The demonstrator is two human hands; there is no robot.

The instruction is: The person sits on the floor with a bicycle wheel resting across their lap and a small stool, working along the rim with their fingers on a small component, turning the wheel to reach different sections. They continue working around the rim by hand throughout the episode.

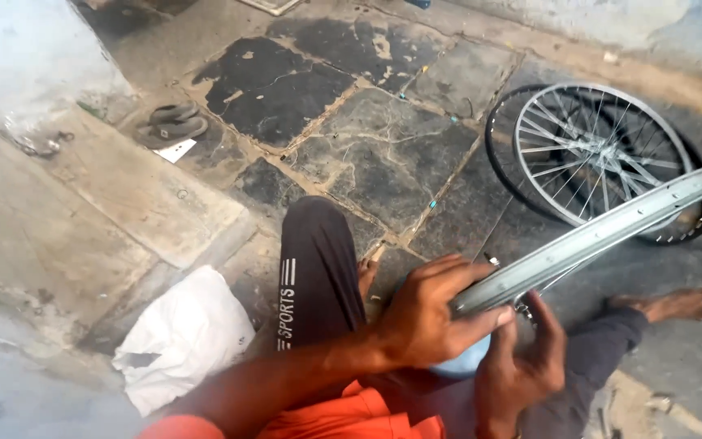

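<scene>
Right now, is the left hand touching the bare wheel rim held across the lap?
Touching. The head view shows the left hand wrapped over the near end of the bare wheel rim, fingers lying flat on its metal with no gap.

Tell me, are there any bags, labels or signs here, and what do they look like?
Crumpled white plastic bag: lies on the stone floor, left of the person's bent knee; soft, wrinkled, no clear print.
Small white paper scrap: on the floor beside the coiled dark rubber strip, upper left; flat, angular.
White lettering with stripes: runs down the dark trouser leg.
No signs or screens in view.
</scene>
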